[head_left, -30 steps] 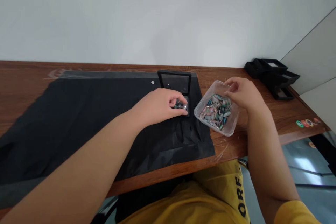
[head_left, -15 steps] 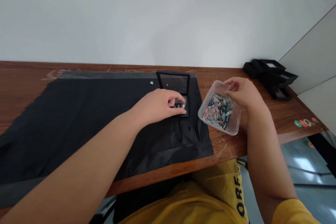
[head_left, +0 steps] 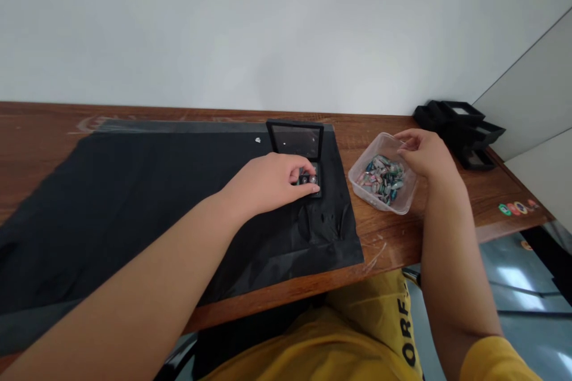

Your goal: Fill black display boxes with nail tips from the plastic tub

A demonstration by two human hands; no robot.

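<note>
My left hand (head_left: pixel 279 181) is bent over a small black display box (head_left: pixel 319 191), thumb and index finger closed around its inner part. Shiny rounded stones (head_left: pixel 312 179) show in the box between those fingertips; the hand hides its left side. The box's windowed lid (head_left: pixel 295 140) stands raised at the back. My right hand (head_left: pixel 424 152) grips the far right rim of a clear plastic tub (head_left: pixel 373 197), fingers over the edge. Inside the tub lies a pile of glossy multicoloured stones (head_left: pixel 382 178), mostly green, grey and pink.
Under the box lies a black sheet (head_left: pixel 179 166) on the wooden table (head_left: pixel 379 250). Several black boxes (head_left: pixel 465 128) are stacked at the back right. Round stickers (head_left: pixel 513 208) mark the right edge. A tiny white scrap (head_left: pixel 258 140) lies left of the lid. Behind rises a white wall (head_left: pixel 223 30).
My right hand has shifted the tub slightly right and away from me, and the stones have slid a little inside it. My left hand has barely moved at the box.
</note>
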